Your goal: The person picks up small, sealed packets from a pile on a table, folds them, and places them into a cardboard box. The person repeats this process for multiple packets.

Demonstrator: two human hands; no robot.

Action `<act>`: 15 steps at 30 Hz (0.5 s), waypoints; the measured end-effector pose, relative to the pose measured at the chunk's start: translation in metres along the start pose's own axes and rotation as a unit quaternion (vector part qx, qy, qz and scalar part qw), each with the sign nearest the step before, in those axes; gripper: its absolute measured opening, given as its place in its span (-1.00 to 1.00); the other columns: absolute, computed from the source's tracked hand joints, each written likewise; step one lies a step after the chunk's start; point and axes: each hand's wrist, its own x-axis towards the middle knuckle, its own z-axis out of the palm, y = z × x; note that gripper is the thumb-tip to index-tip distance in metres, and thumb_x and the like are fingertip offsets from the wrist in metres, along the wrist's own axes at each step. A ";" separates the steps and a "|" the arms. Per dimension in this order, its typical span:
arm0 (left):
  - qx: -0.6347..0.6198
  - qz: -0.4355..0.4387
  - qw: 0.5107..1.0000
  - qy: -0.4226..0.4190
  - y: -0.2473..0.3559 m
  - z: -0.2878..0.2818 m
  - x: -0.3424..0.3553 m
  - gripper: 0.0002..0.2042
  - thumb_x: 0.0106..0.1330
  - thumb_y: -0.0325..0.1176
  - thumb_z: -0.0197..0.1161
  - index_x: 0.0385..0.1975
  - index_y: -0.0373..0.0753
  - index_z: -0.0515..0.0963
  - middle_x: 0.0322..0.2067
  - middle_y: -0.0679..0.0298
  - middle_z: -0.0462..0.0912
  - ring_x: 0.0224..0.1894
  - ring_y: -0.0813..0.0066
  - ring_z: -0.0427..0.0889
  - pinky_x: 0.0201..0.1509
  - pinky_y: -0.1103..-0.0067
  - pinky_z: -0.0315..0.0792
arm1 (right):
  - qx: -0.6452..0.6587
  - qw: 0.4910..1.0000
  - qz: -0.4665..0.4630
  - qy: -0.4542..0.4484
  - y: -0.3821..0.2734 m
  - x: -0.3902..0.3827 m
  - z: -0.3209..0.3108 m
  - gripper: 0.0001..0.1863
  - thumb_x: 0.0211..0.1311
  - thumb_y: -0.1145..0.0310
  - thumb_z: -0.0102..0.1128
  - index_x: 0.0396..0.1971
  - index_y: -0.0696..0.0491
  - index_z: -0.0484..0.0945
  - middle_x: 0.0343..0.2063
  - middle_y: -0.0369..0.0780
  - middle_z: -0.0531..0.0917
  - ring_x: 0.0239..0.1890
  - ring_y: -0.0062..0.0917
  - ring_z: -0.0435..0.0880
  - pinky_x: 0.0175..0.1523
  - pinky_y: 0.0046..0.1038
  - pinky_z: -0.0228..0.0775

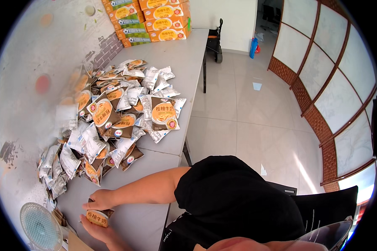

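Near the lower left, a brown snack pouch (97,218) with an orange front is held between my two hands over the grey table. My right hand (99,200) reaches in from the right and grips the pouch's upper edge. From the lower edge comes my left hand (95,229), closed along the pouch's lower side. Beyond them lies a large heap of similar pouches (102,112), some showing brown and orange fronts, others silvery-white backs. One pouch (164,113) rests face up at the heap's right side, close to the table edge.
A small round fan (41,226) stands at the lower left, beside a cardboard box (77,242). Orange and green cartons (165,23) are stacked at the table's far end. Past the table's right edge (192,92) are tiled floor and a folding screen (318,79).
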 end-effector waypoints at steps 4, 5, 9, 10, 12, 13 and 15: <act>0.012 -0.033 0.999 0.003 0.005 0.015 -0.010 -0.51 0.36 -0.04 0.08 0.11 -0.29 0.30 -0.04 0.12 0.46 -0.01 0.25 0.53 -0.01 0.36 0.46 | 0.059 0.998 0.017 -0.022 0.001 -0.003 -0.005 -0.27 0.23 -0.26 0.00 -0.51 0.25 0.59 -0.59 -0.12 0.59 -0.56 -0.47 0.55 -0.34 -0.40 0.42; 0.012 -0.026 1.000 0.010 0.006 0.017 -0.012 -0.50 0.36 -0.04 0.09 0.11 -0.29 0.30 -0.04 0.11 0.46 -0.02 0.24 0.53 -0.02 0.36 0.47 | 0.072 0.996 0.040 -0.036 -0.006 -0.004 -0.011 -0.28 0.23 -0.26 -0.01 -0.52 0.24 0.59 -0.60 -0.12 0.59 -0.58 -0.46 0.54 -0.36 -0.40 0.42; 0.067 0.045 0.996 0.043 0.004 0.027 -0.020 -0.57 0.38 -0.09 0.08 -0.02 -0.36 0.31 -0.16 0.11 0.48 -0.17 0.29 0.59 -0.18 0.42 0.54 | 0.169 0.974 0.126 -0.077 0.001 0.002 -0.011 -0.30 0.23 -0.27 0.00 -0.62 0.16 0.55 -0.66 -0.17 0.56 -0.67 -0.47 0.48 -0.43 -0.39 0.37; 0.103 0.056 0.992 0.054 0.004 0.027 -0.020 -0.58 0.38 -0.10 0.09 -0.02 -0.36 0.30 -0.17 0.11 0.48 -0.19 0.30 0.59 -0.21 0.44 0.54 | 0.181 0.970 0.145 -0.070 0.000 0.002 -0.012 -0.30 0.24 -0.27 -0.01 -0.65 0.15 0.52 -0.67 -0.19 0.55 -0.67 -0.48 0.48 -0.43 -0.38 0.36; 0.174 0.079 0.979 0.075 0.007 0.029 -0.022 -0.58 0.37 -0.11 0.10 -0.04 -0.37 0.29 -0.18 0.10 0.48 -0.24 0.32 0.60 -0.26 0.47 0.55 | 0.202 0.961 0.182 -0.056 -0.004 0.000 -0.015 -0.30 0.25 -0.27 -0.02 -0.70 0.13 0.47 -0.69 -0.21 0.53 -0.65 -0.49 0.48 -0.44 -0.37 0.34; 0.171 0.079 0.979 0.084 0.009 0.034 -0.026 -0.60 0.37 -0.13 0.10 -0.07 -0.37 0.31 -0.22 0.11 0.49 -0.27 0.34 0.59 -0.29 0.49 0.54 | 0.177 0.974 0.140 -0.022 -0.003 0.001 -0.013 -0.30 0.26 -0.27 -0.02 -0.70 0.13 0.47 -0.68 -0.20 0.53 -0.64 -0.48 0.49 -0.43 -0.36 0.35; 0.165 0.079 0.978 0.102 0.012 0.045 -0.034 -0.65 0.38 -0.15 0.11 -0.14 -0.38 0.33 -0.29 0.13 0.49 -0.34 0.40 0.56 -0.35 0.51 0.51 | 0.125 0.990 0.054 0.046 0.001 0.002 -0.007 -0.31 0.27 -0.25 -0.02 -0.71 0.13 0.46 -0.67 -0.19 0.54 -0.61 -0.46 0.50 -0.41 -0.35 0.36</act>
